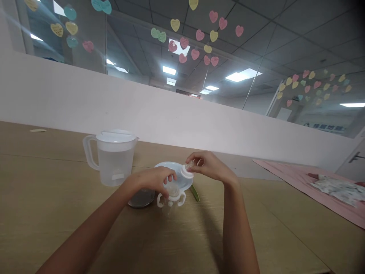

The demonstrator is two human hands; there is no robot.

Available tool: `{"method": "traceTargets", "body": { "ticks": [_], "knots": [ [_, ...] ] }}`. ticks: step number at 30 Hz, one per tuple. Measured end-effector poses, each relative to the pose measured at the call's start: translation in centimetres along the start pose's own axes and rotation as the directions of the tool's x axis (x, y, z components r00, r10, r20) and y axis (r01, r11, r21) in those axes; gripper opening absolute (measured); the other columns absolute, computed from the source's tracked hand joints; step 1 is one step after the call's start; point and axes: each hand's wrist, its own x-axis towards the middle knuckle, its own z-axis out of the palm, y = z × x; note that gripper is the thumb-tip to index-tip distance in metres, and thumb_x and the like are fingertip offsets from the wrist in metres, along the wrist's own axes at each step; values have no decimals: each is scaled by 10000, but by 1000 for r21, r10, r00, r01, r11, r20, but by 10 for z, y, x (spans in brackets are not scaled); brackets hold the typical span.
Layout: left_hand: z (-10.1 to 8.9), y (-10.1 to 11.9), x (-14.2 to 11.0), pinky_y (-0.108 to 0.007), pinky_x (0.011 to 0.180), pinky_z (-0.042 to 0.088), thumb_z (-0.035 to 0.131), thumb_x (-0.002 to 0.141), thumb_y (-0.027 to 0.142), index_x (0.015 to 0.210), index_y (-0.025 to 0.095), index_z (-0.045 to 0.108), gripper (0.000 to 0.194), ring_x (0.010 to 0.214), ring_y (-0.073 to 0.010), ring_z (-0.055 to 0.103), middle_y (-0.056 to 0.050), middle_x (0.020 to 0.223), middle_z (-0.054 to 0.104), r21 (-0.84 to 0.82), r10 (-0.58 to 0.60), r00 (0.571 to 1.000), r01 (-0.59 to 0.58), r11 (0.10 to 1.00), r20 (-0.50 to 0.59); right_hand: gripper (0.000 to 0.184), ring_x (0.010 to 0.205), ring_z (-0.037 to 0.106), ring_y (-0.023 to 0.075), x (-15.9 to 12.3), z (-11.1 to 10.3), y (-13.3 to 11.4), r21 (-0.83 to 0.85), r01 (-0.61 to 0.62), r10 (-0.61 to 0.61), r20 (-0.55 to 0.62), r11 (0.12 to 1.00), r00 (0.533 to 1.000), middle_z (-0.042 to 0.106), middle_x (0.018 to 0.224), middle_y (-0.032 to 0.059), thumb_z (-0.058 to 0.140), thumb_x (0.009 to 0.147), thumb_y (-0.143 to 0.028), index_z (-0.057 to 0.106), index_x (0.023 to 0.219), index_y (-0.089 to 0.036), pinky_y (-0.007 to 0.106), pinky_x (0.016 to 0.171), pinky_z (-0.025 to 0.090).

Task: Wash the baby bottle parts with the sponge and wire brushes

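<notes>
A small clear baby bottle with two white handles (171,198) stands on the wooden table (57,213). My left hand (155,180) is closed around its top, holding it upright. My right hand (209,165) pinches the white nipple cap (187,171) just above and to the right of the bottle, apart from its neck. Behind the bottle lies a pale blue plate (182,184). A dark round lid (141,198) lies flat to the left of the bottle.
A clear plastic pitcher (112,158) with water and a white lid stands at the left. A green utensil (195,193) pokes out by the plate. A pink mat (302,180) with patterned cloth (336,188) lies at the right. A white partition runs behind.
</notes>
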Motion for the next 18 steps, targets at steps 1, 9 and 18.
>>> {"method": "traceTargets", "body": {
  "ticks": [1,9,18],
  "knots": [
    [-2,1,-1,-233,659,414,652,571,416,1054,190,514,551,826,-168,541,-29,945,564,-23,7,1000,-7,1000,-5,149,637,512,119,-1,-1,0,-10,2,-2,19,1000,1000,594,696,3,616,685,-254,650,811,-182,251,601,413],
    [-6,9,0,-222,598,376,561,674,328,909,194,600,273,740,-151,538,-9,831,591,-34,56,997,-58,998,-44,123,686,551,133,-2,0,-3,-29,25,-22,101,999,995,615,804,27,591,690,-182,674,782,-187,270,634,446],
    [0,3,5,-219,608,384,508,708,293,997,198,618,323,742,-152,547,-22,870,619,-5,87,996,-87,996,-12,169,650,549,120,2,11,-1,-72,3,13,228,997,974,620,721,5,588,641,-99,679,751,-191,222,552,411]
  ]
}}
